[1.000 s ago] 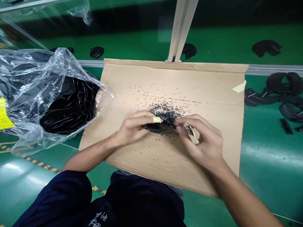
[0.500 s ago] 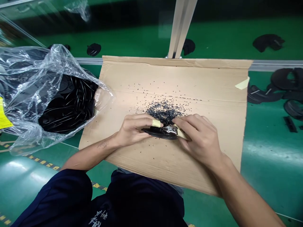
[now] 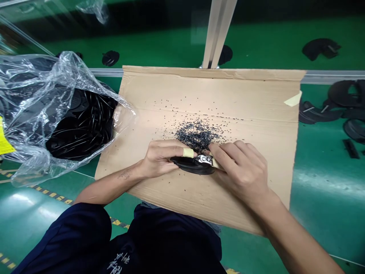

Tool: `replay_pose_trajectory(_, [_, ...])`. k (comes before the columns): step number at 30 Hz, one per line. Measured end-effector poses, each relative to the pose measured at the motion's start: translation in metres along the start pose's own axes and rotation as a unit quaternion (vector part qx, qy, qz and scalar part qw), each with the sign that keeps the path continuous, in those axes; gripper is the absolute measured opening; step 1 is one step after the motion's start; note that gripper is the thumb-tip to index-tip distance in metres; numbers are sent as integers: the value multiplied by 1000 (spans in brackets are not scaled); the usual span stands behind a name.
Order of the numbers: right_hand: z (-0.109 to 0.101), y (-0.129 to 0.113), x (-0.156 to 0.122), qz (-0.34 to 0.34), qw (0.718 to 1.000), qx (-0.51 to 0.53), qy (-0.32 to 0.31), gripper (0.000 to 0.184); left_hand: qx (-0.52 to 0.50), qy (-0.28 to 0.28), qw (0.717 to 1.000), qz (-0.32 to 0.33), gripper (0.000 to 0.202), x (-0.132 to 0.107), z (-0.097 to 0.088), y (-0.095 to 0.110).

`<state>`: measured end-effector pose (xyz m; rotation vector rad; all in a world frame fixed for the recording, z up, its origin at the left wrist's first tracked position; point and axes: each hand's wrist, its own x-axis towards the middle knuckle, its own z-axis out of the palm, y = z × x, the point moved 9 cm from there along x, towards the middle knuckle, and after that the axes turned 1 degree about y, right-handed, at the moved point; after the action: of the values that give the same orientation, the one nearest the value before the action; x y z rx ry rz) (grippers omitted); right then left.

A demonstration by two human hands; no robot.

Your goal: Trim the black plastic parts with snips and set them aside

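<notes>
- At far left, a clear plastic bag lies open, full of glossy black ribbed parts, with a yellow label at its edge.
- Under the bag and across the middle, a green bench carries a flattened cardboard sheet, its near edge over the person's dark-clothed lap.
- The left hand, with a tan-taped finger, grips a curved black piece just above the cardboard.
- Just behind the piece, a heap of black crumbs sits on the cardboard, with more scattered around it.
- The right hand sits close beside the left, pinching small clippers with a tan handle; their metal head touches the black piece.
- At far right, more black parts lie on the bench beyond the cardboard, near a strip of tape.
</notes>
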<state>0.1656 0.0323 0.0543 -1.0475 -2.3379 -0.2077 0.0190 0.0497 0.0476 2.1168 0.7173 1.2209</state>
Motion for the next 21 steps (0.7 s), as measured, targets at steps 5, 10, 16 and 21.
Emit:
replay_pose_trajectory(5, [1,-2,-4,8,1000,30,0,12,5,-4,1000,14,15,-2,0,3])
replay_pose_trajectory(10, [9,16,-6,76,996,55,8,11,12,-20,1000,14,17,2,0,2])
replay_pose_trajectory(16, [17,28,-5,98,995,-5,-19,17,89,-39,995,10,13,5,3,-1])
replay_pose_trajectory(21, [24,26,-6,85,994,-15,-60,21,128,-59,987,-77,23,10,-6,-13])
